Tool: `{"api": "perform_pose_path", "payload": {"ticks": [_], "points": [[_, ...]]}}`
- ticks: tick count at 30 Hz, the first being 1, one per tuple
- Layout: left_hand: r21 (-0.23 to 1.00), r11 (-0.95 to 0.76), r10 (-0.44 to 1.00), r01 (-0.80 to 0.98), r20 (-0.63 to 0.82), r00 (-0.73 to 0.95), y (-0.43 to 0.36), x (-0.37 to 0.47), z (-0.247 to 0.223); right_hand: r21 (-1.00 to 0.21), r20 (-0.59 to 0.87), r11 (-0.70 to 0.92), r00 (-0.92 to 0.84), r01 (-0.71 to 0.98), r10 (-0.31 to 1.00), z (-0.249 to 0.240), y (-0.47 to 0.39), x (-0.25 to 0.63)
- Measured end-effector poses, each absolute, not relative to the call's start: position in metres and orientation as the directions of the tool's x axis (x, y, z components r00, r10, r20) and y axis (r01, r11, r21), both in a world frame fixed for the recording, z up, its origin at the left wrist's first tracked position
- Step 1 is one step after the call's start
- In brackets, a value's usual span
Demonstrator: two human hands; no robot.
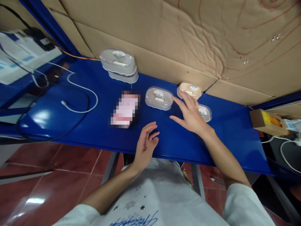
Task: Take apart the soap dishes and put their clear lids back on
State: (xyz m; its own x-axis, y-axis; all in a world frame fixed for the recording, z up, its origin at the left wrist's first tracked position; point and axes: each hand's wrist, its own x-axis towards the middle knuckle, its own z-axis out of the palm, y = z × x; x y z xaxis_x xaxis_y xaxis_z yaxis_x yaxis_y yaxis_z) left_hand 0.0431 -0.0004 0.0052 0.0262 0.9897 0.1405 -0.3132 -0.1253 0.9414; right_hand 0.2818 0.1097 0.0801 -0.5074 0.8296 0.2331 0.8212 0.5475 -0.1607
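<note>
My right hand (191, 114) is over the blue table with its fingers spread and nothing held. Its fingertips lie beside a clear lidded plastic box (159, 98) and partly cover a peach-toned box (190, 90) behind them; whether they touch either one I cannot tell. A smaller pale box (205, 113) sits partly hidden behind that hand. Nearer the front edge, my left hand (146, 142) hovers with loosely curved, parted fingers and holds nothing. A phone-like slab with a pixelated lit face (125, 110) lies to the left of the clear box.
Two stacked clear boxes (118, 62) stand at the back left against a cardboard wall (145, 34). A white cable (97, 100) curls across the left of the blue table (101, 135). On the right stands an open cardboard carton (263, 122).
</note>
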Motion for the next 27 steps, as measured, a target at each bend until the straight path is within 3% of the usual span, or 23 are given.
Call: {"api": "perform_pose_path", "payload": {"ticks": [6, 11, 15, 20, 27], "points": [[0.947, -0.094, 0.994, -0.309, 0.108, 0.029, -0.001, 0.042, 0.002, -0.235, 0.098, 0.449, -0.438, 0.862, 0.893, 0.064, 0.172, 0.230], [0.897, 0.061, 0.997, -0.438, -0.037, 0.064, 0.002, 0.041, 0.005, -0.416, 0.112, 0.370, -0.357, 0.831, 0.927, 0.053, 0.145, 0.235], [0.779, 0.239, 0.971, -0.579, -0.194, 0.140, 0.009, 0.040, 0.013, -0.591, 0.190, 0.392, -0.351, 0.705, 0.917, 0.059, 0.102, 0.246], [0.704, 0.329, 0.944, -0.630, -0.227, 0.240, 0.010, 0.036, 0.013, -0.731, 0.171, 0.499, -0.583, 0.465, 0.794, 0.078, 0.075, 0.246], [0.716, 0.370, 0.928, -0.592, -0.262, 0.264, 0.005, 0.034, 0.010, -0.910, 0.005, 0.224, -0.530, 0.349, 0.848, 0.072, 0.074, 0.252]]}}
